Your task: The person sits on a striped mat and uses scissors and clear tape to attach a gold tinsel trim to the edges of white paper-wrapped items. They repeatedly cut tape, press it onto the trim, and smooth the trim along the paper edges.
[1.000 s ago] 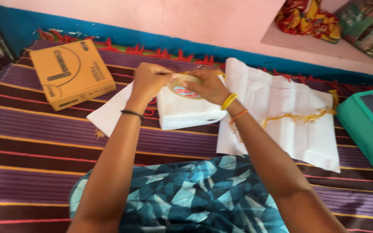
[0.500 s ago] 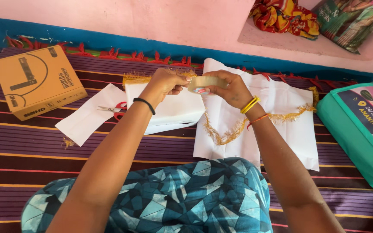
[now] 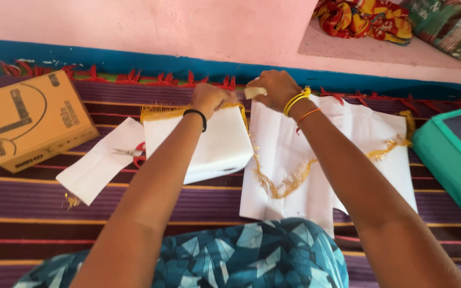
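My left hand (image 3: pixel 209 99) rests on the top edge of a folded white cloth (image 3: pixel 198 144), fingers curled shut on its gold fringe (image 3: pixel 161 111). My right hand (image 3: pixel 276 88) sits just beside it, fingers closed around a small pale roll of tape (image 3: pixel 254 92). Both hover over a striped purple mat (image 3: pixel 38 213) on the floor. A large white paper sheet (image 3: pixel 348 154) lies under my right arm, a loose strand of gold fringe curving across it. Red-handled scissors (image 3: pixel 132 154) lie on a smaller white sheet (image 3: pixel 94 168) to the left. Further left sits a yellow cardboard box (image 3: pixel 30 125) with dark printing on its lid. A teal box (image 3: pixel 449 154) pokes in at the right edge.
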